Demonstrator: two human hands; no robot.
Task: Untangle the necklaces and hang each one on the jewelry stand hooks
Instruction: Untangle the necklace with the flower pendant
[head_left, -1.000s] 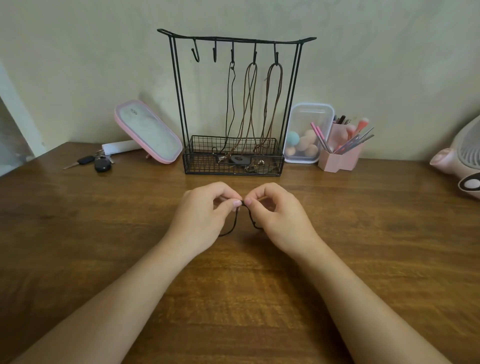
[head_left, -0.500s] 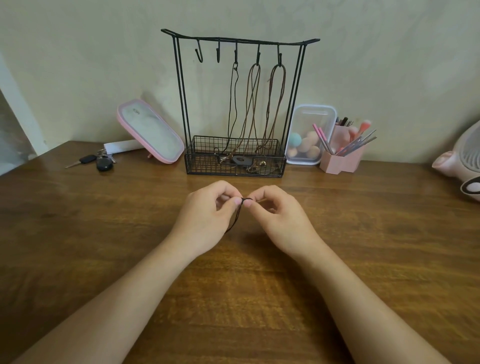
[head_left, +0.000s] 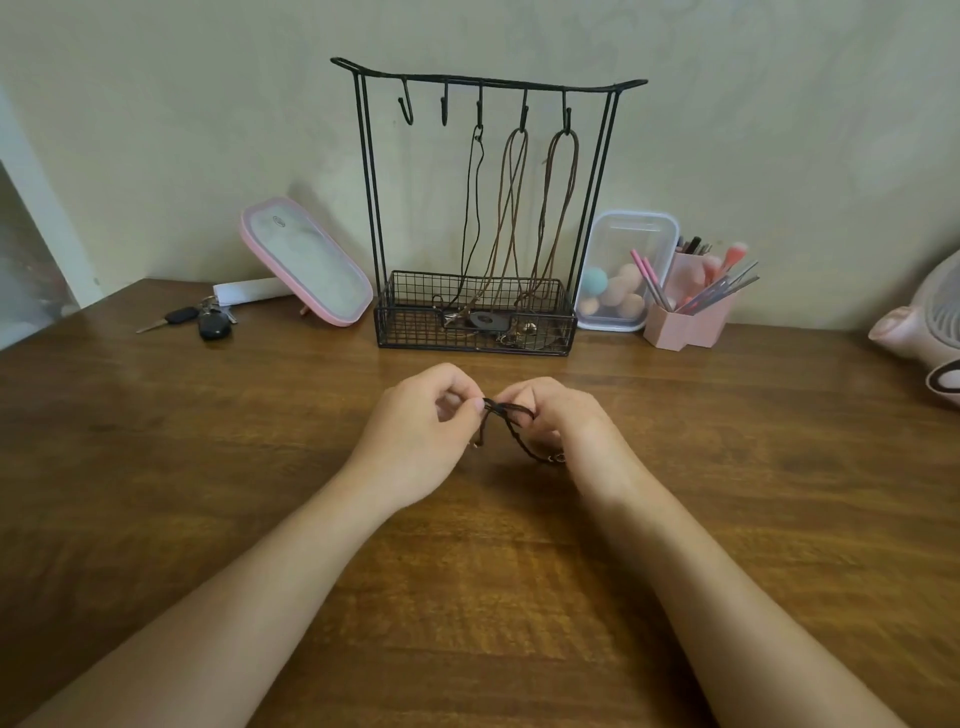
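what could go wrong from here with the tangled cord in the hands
The left hand and right hand pinch the dark cord close together; pulling them apart might tighten the tangle. Its loose clasp end dangles and could snag the strands. Hanging it on the free hook beside the black necklace might knock that one.

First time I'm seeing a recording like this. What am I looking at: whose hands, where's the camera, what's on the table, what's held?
No machine here: a person works bare-handed, filmed by one head-worn camera looking down. The left hand and right hand both pinch a dark braided necklace over the wooden table. Behind stands a black wire jewelry stand: three necklaces hang from it, two hooks are bare. Nearby are keys, a pink mirror, a clear box and a pink brush holder.
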